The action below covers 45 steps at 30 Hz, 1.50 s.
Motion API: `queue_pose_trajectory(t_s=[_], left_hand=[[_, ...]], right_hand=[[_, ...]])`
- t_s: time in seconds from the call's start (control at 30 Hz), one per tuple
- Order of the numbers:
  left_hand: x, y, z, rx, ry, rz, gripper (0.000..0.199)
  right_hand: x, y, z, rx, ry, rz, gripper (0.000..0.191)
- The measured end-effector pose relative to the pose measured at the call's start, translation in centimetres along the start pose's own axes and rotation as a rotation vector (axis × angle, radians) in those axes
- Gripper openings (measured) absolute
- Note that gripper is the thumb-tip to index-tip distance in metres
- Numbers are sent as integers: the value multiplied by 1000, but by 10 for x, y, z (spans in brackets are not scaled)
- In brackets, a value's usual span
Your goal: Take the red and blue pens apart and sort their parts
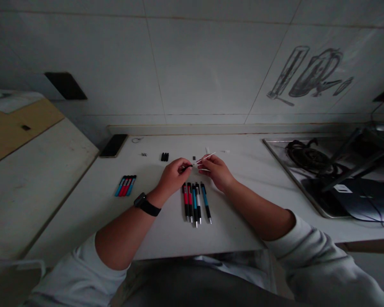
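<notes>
While your left hand [176,172] pinches a small black piece [187,168], your right hand [218,171] grips a thin white stick [208,158], its end near the piece; contact cannot be determined. Both hands: close together. Pens [195,202]: on the white counter [166,234], at 6 o'clock from your hands. Red and blue parts [125,186]: between 8 and 9 o'clock.

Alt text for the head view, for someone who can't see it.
Left hand holds a small dark part, right hand a thin white stick, over a white counter. Nearer the person lie red, blue and white pens with black grips; short red and blue tubes lie left, a metal-edged stove right.
</notes>
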<state>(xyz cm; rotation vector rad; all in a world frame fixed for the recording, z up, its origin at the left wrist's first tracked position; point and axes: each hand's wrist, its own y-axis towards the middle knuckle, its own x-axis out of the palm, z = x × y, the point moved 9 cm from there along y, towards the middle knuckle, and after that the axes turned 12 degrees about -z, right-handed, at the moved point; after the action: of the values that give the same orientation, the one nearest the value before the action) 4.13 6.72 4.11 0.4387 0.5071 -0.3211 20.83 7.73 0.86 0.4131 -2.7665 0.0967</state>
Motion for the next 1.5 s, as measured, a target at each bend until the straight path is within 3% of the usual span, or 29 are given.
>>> queue_pose_trajectory(t_s=[0.5,0.6,0.73,0.83,1.0,1.23,1.5], left_hand=[[2,1,0,-13,-57,-46,5],[1,1,-1,-21,-42,-32,5],[0,1,-2,-21,-35,-30,6],[1,1,-1,-13,-44,-30,6],[2,0,-4,-23,-46,-35,8],[4,0,-6,-25,-61,-48,8],[3,0,-3,-38,-64,-52,6]], right_hand=[[6,-1,-12,-27,-99,-41,36],[-11,4,-34,-124,-183,3,32],[-52,11,-63,-261,-431,143,22],[-75,19,-63,-184,-774,206,24],[-82,33,-43,20,-1261,197,33],[-82,45,-37,92,-1420,219,27],[-76,36,-37,69,-1523,158,27]])
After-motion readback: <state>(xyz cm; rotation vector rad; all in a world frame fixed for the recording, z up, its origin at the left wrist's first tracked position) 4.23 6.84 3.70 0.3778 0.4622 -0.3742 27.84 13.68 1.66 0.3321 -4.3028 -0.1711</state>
